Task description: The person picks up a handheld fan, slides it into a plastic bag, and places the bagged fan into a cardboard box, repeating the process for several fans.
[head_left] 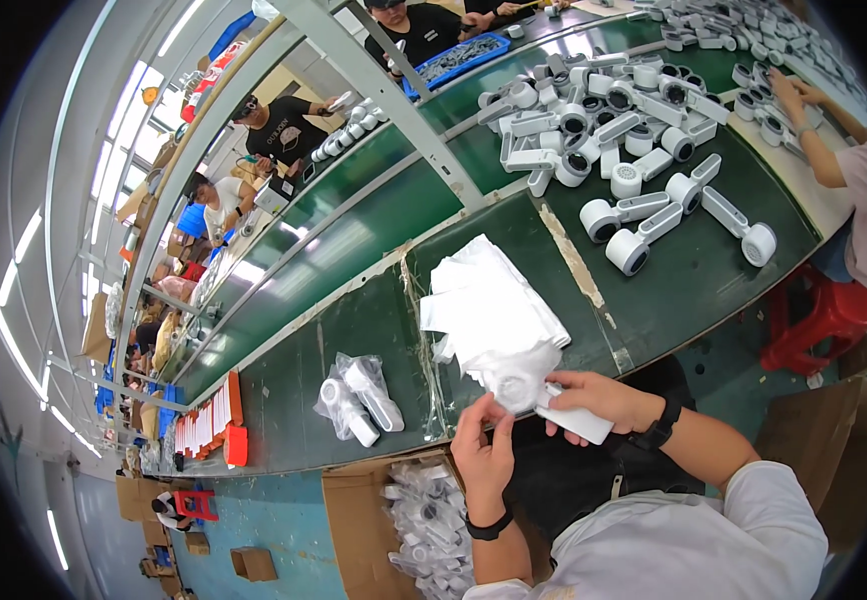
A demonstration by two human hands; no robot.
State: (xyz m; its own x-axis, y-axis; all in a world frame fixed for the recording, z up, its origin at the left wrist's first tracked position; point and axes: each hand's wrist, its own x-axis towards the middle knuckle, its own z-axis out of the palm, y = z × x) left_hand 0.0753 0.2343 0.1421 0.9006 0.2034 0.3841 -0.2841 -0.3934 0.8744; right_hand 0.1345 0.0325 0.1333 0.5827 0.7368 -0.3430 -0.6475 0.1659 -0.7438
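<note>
A white handheld fan [582, 424] is held at the table's near edge, its round head inside a thin translucent plastic bag [514, 386]. My right hand [609, 402] is closed round the fan's handle. With thumb and fingertips, my left hand [485, 448] pinches the bag's edge beside the fan head. Just beyond my hands lies a stack of flat white plastic bags [494, 305], touching or overlapping the bagged head. To the left on the dark green table [294, 400], two fans in clear bags [362, 398] lie side by side.
A heap of unbagged white-and-grey fans [604, 125] covers the far right. An open cardboard box [354, 525] of bagged fans stands below the table. Orange trays [219, 425] sit at the left end. A metal post [394, 100] rises beyond; a co-worker's hands [794, 100] handle fans at right.
</note>
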